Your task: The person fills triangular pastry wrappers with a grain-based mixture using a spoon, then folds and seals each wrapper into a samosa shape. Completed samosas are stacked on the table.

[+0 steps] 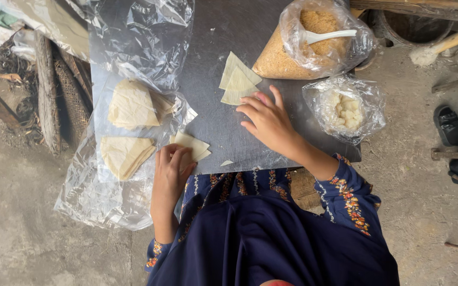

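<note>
Left hand: the left hand point(169, 167) sits at the near edge of the board point(223, 127), fingers curled and pinching the near end of a folded pastry sheet point(192, 146).
Folded sheet: pale, lying flat on the board just beside the edge of the plastic wrap point(133, 47), half under the fingers.
Right hand: the right hand point(267, 121) lies palm down near the middle of the board, fingers spread and pointing toward the far left; the fingertips point(256, 97) touch the near corner of the triangles point(237, 79).
Triangles: a small stack of pale pastry triangles, fanned a little, toward the far edge of the board, just left of the crumb bag point(298, 58).
Scrap: a tiny pale scrap point(227, 163) lies on the board at its near edge, between the two hands.
Stacks: two stacks of pastry quarters point(132, 103) point(125, 153) rest on the plastic wrap along the board's left edge, one farther, one nearer.
Crumb bag: clear bag of brown crumbs at the far right corner, a white spoon point(328, 35) stuck in it.
Small bag: a clear bag of white lumps point(345, 108) sits on the right edge, near the right hand but apart from it.
Sleeves: dark blue with flowered cuffs point(348, 198).
Ground: bare concrete point(22, 222) around the board.
</note>
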A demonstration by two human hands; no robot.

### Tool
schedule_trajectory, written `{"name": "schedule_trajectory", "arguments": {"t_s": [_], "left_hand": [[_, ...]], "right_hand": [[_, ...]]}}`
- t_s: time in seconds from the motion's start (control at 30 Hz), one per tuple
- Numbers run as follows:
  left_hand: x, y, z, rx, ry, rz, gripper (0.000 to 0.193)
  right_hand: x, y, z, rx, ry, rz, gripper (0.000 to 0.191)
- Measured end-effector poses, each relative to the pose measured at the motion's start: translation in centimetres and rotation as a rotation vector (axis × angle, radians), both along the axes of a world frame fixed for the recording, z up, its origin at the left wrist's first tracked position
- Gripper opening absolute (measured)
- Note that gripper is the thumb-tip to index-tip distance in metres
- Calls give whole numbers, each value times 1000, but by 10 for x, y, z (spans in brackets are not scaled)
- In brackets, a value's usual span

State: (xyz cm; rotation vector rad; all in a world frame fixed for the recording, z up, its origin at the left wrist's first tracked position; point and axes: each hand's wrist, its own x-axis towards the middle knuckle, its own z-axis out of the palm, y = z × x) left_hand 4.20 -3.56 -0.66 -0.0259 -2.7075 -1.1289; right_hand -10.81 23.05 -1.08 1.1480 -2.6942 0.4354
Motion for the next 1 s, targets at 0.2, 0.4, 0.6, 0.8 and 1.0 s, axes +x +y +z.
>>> {"name": "schedule_trajectory", "arguments": {"t_s": [0.2,0.4,0.6,0.8,1.0], "left_hand": [[0,-4,-3,-13,14,24,16],[6,-11,6,122,50,40,34],[16,-25,10,-74,-15,-7,25],[17,-19,5,-71,-10,-13,15],[17,-12,-6,192,159,-31,10]], "right_hand": [[48,-35,-5,-178,-200,131,32],[68,-67,-20,-216,-136,124,22],[62,-64,-20,-289,-212,115,9],[63,-52,1,-352,-375,160,7],[64,-41,10,-564,-604,172,7]]}}
